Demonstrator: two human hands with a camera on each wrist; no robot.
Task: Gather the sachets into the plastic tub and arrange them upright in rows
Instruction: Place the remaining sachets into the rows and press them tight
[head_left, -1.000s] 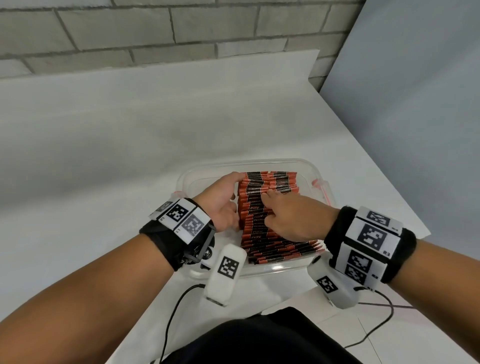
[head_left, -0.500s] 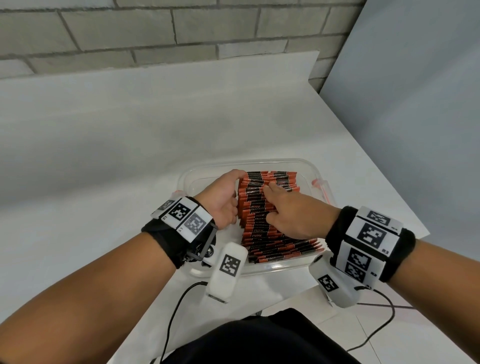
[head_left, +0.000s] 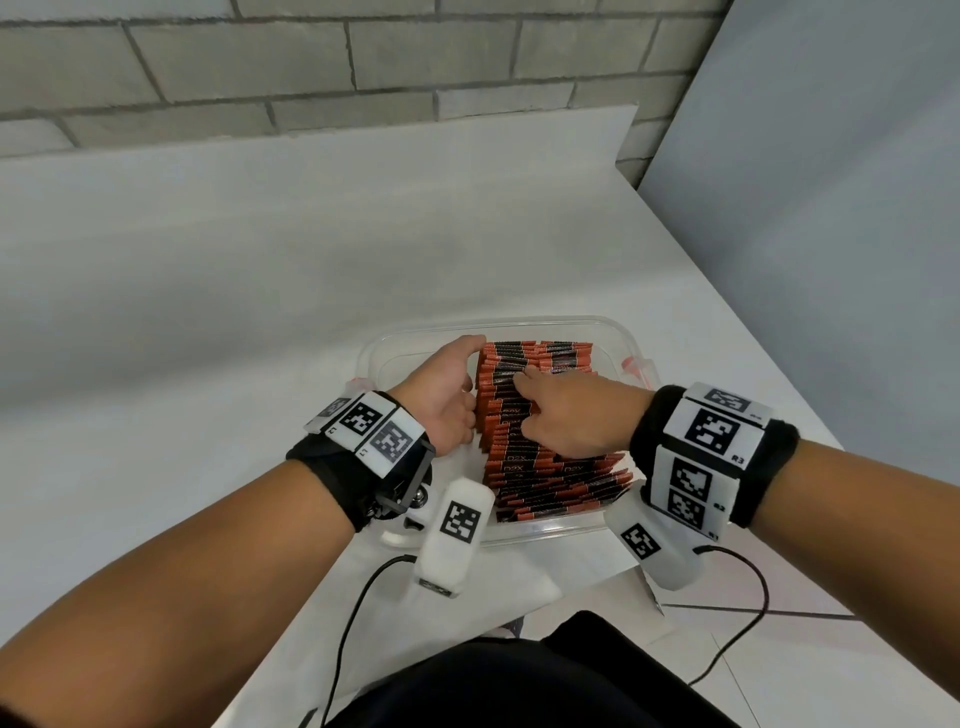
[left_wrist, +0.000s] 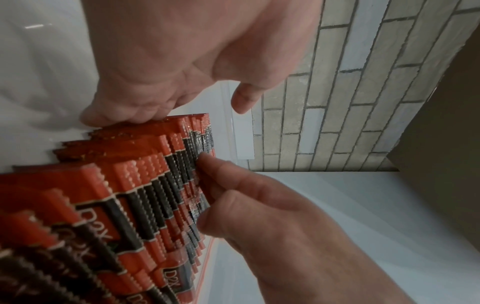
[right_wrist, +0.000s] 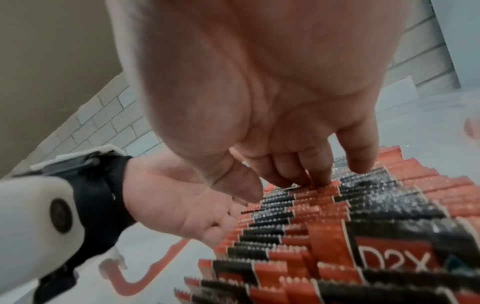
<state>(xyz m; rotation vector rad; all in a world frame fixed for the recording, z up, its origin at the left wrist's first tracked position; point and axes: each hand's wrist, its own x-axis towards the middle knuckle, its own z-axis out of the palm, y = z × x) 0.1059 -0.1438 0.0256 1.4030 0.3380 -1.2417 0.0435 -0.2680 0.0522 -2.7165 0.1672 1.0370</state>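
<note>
The plastic tub in front of you was clear, thin-walled and rectangular with rounded corners. It sat on the smooth white table, with a red clip on its 3 o'clock side. Inside it the sachets stood on edge, packed face to face in a block running from 12 to 6 o'clock. They were glossy foil, orange-red and black, with saw-toothed top seals and white "D2X" lettering. Those towards 12 o'clock stood upright; those at 6 o'clock leaned enough for their faces to show.

Your left hand braced the block's 9 o'clock side, its fingers together and laid against the sachets' edges, with the thumb held apart from them. Your right hand lay over the block from 3 o'clock. Its fingers were bent, with the tips close together on the toothed tops and the little finger slightly apart. You could not tell from these views whether they pinched any sachet. A grey brick wall rose behind the table.
</note>
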